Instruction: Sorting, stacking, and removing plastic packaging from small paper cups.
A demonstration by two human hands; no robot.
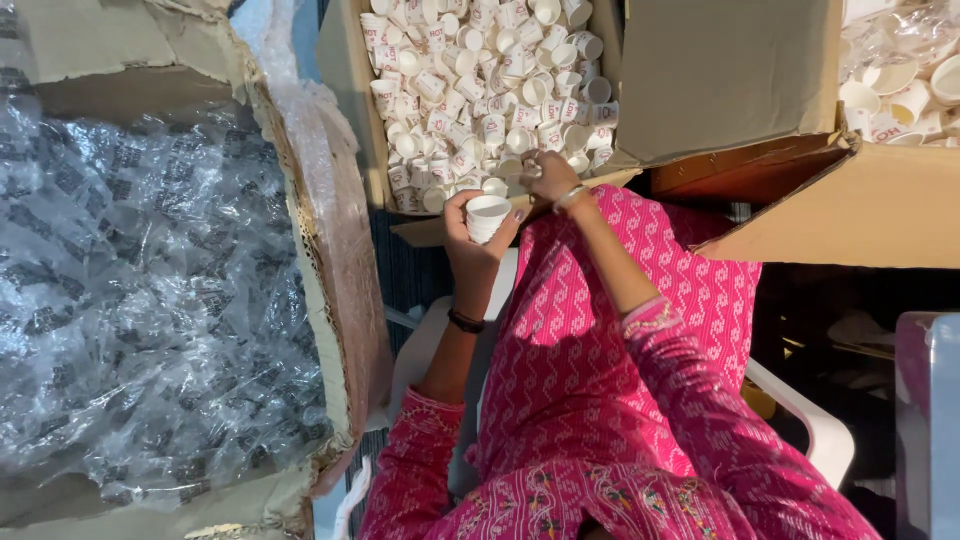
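in front of the lap, the left hand (470, 235) is gripping a short stack of white cups (487, 217), while the right hand (548, 177) is pinching at loose cups (480, 90) crowding the cardboard box (345, 70), most looking unstacked.

- I sit on a white plastic chair (800, 420) over a dark floor (410, 265)
- Big cardboard boxes (880, 205) crowd around me
- A wrapped bundle (150, 300) lies on my left
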